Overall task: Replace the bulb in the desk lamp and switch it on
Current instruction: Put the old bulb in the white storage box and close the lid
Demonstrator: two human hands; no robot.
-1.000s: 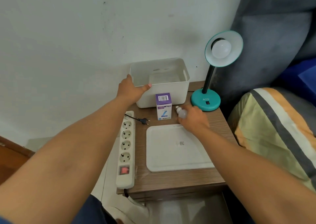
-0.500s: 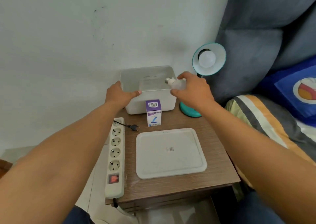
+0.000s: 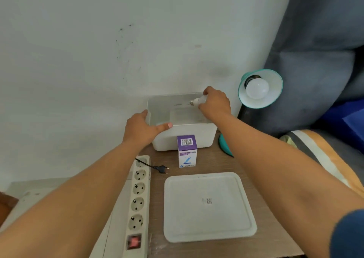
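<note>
Both arms reach forward over the wooden table (image 3: 232,165). The left hand (image 3: 142,128) grips the near left corner of the white plastic bin (image 3: 189,136), thumb lying along its front rim and fingers wrapped over the left wall. The right hand (image 3: 215,105) hovers above the bin's open top near its right side, fingers closed around a matte white bulb (image 3: 199,101) held sideways, its metal screw base pointing left. The bin stands at the table's far edge against the wall. At the far right corner stands the teal lamp (image 3: 261,88), a round frosted bulb seated in its shade. A purple-topped box (image 3: 187,151) stands upright before the bin; a flat white lid (image 3: 208,206) with rounded corners lies near the front edge; a power strip (image 3: 137,204) runs along the left edge, a loose plug (image 3: 162,168) beside it
</note>
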